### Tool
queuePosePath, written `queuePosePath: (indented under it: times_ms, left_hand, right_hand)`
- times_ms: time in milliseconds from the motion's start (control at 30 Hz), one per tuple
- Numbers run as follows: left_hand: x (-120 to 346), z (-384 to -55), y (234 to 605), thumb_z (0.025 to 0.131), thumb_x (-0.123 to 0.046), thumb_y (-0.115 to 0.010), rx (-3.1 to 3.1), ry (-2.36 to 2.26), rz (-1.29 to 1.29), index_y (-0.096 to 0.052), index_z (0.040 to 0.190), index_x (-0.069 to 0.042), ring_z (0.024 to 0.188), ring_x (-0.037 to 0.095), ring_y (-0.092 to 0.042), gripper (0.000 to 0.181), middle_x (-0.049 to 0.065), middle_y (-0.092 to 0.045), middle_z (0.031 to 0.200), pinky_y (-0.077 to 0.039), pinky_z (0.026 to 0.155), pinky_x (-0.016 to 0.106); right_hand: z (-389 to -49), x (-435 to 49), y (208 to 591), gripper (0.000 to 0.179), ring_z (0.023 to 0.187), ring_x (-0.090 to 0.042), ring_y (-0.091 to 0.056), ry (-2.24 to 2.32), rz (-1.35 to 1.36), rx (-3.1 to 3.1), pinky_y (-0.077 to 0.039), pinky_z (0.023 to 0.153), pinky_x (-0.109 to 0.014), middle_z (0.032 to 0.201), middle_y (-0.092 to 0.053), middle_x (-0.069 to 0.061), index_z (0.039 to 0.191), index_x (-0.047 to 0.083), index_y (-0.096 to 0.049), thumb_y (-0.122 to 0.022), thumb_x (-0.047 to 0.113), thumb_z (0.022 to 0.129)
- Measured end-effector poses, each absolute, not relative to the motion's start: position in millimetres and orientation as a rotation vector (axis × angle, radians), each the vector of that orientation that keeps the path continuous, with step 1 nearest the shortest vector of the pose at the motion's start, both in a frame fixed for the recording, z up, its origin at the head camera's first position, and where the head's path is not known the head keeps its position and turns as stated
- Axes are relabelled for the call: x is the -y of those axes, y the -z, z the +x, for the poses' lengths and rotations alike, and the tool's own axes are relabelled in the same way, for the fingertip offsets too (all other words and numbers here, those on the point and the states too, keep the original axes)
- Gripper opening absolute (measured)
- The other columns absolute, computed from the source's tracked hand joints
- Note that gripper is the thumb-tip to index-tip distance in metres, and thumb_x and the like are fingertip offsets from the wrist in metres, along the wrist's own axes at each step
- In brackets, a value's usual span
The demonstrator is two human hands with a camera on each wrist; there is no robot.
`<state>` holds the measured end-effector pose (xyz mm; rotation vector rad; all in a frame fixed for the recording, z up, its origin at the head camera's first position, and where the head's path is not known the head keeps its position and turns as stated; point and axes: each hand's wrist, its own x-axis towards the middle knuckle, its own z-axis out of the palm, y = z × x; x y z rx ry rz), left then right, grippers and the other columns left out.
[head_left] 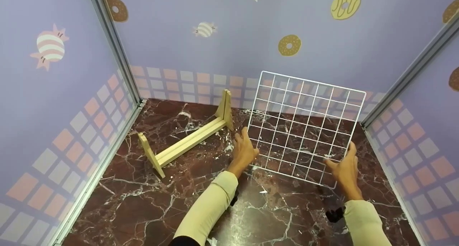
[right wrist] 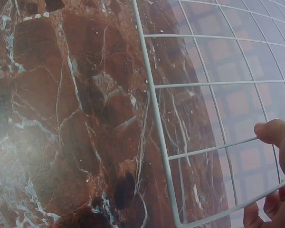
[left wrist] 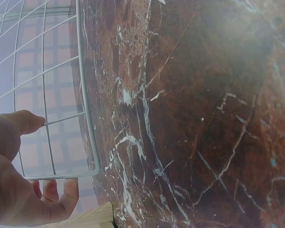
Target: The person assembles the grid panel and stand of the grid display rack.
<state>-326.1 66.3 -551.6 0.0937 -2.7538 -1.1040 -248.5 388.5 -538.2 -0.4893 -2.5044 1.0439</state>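
Note:
A white wire grid panel [head_left: 303, 117] is held tilted up above the marbled surface, its top edge toward the back wall. My left hand [head_left: 244, 151] grips its left edge near the lower corner. In the left wrist view the thumb of the left hand [left wrist: 19, 166] lies over the wires, with fingers curled under the edge rod. On the opposite side my right hand [head_left: 345, 170] grips the right edge low down. The right wrist view shows the right hand [right wrist: 278, 166] with its thumb on a wire and fingertips curled round the rim.
Left of the panel, a pale wooden stand [head_left: 193, 137] with two upright ends joined by a bar rests on the dark red marbled surface [head_left: 143, 210]. Purple walls [head_left: 229, 48] with painted sweets and checks enclose the back and both sides, with grey metal strips [head_left: 118, 48] at the corners.

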Motion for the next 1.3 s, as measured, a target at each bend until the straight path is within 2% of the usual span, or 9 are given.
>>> queuePosePath:
  times_ms: [233, 400, 533, 733, 933, 1000, 1167, 1300]
  left_hand:
    - [-65.4, -325.9, 551.2, 0.072, -0.012, -0.085, 2.668, 1.081, 0.103, -0.036, 0.149, -0.014, 0.115, 0.045, -0.059, 0.091, 0.022, -0.050, 0.143, -0.058, 0.090, 0.050]
    - [-64.6, -325.6, 547.9, 0.075, -0.011, -0.083, 2.597, 1.064, 0.050, -0.034, 0.153, -0.010, 0.107, 0.041, -0.063, 0.092, 0.019, -0.058, 0.141, -0.057, 0.088, 0.048]
    - [-63.4, -326.4, 544.9, 0.076, -0.014, -0.083, 2.545, 1.049, 0.004, -0.028, 0.157, -0.014, 0.100, 0.038, -0.066, 0.098, 0.017, -0.061, 0.140, -0.058, 0.084, 0.045]
    - [-63.0, -326.6, 544.8, 0.077, -0.012, -0.083, 2.482, 1.106, -0.016, -0.028, 0.157, -0.015, 0.101, 0.036, -0.069, 0.098, 0.017, -0.061, 0.139, -0.060, 0.083, 0.044]
    - [-64.5, -325.4, 542.4, 0.080, -0.010, -0.081, 2.452, 1.192, -0.016, -0.026, 0.158, -0.014, 0.100, 0.035, -0.068, 0.096, 0.019, -0.059, 0.141, -0.061, 0.076, 0.040]
    - [-65.0, -325.3, 540.7, 0.081, -0.010, -0.081, 2.444, 1.191, -0.021, -0.025, 0.159, -0.014, 0.102, 0.035, -0.068, 0.096, 0.019, -0.059, 0.141, -0.062, 0.078, 0.041]
    - [-66.3, -325.3, 539.0, 0.081, -0.009, -0.081, 2.413, 1.199, -0.035, -0.025, 0.159, -0.013, 0.104, 0.035, -0.067, 0.096, 0.019, -0.059, 0.137, -0.061, 0.087, 0.043]
    - [-66.9, -324.8, 538.6, 0.082, -0.008, -0.081, 2.398, 1.242, -0.024, -0.024, 0.159, -0.013, 0.101, 0.034, -0.068, 0.096, 0.019, -0.057, 0.140, -0.061, 0.086, 0.041]
  right_hand:
    - [-252.0, -382.2, 534.3, 0.112, 0.126, -0.050, -0.049, -1.058, -0.491, 2.450, -0.041, 0.105, -0.067, 0.139, -0.046, -0.032, 0.161, 0.027, -0.013, -0.087, 0.015, 0.078]
    - [-256.1, -378.9, 533.7, 0.111, 0.132, -0.051, -0.046, -1.036, -0.467, 2.374, -0.039, 0.110, -0.066, 0.143, -0.044, -0.032, 0.161, 0.025, -0.015, -0.088, 0.014, 0.077]
    - [-257.7, -375.9, 535.1, 0.110, 0.134, -0.051, -0.044, -1.044, -0.456, 2.319, -0.037, 0.114, -0.065, 0.146, -0.042, -0.033, 0.160, 0.024, -0.016, -0.087, 0.012, 0.077]
    - [-258.4, -370.3, 536.6, 0.108, 0.129, -0.051, -0.046, -1.022, -0.451, 2.260, -0.039, 0.110, -0.064, 0.140, -0.044, -0.033, 0.161, 0.023, -0.018, -0.087, 0.013, 0.077]
    - [-259.3, -365.4, 534.4, 0.110, 0.118, -0.046, -0.044, -0.973, -0.481, 2.233, -0.041, 0.106, -0.060, 0.130, -0.043, -0.031, 0.163, 0.024, -0.015, -0.085, 0.015, 0.078]
    - [-259.3, -364.6, 534.0, 0.110, 0.117, -0.045, -0.043, -0.968, -0.480, 2.219, -0.041, 0.106, -0.059, 0.129, -0.042, -0.031, 0.163, 0.022, -0.015, -0.085, 0.015, 0.078]
    - [-260.3, -363.2, 532.5, 0.110, 0.120, -0.044, -0.041, -0.955, -0.469, 2.187, -0.039, 0.109, -0.058, 0.130, -0.040, -0.032, 0.162, 0.016, -0.017, -0.085, 0.011, 0.076]
    - [-261.4, -359.9, 530.1, 0.110, 0.127, -0.044, -0.035, -0.915, -0.422, 2.134, -0.034, 0.113, -0.056, 0.133, -0.037, -0.032, 0.161, 0.013, -0.021, -0.086, 0.011, 0.072]
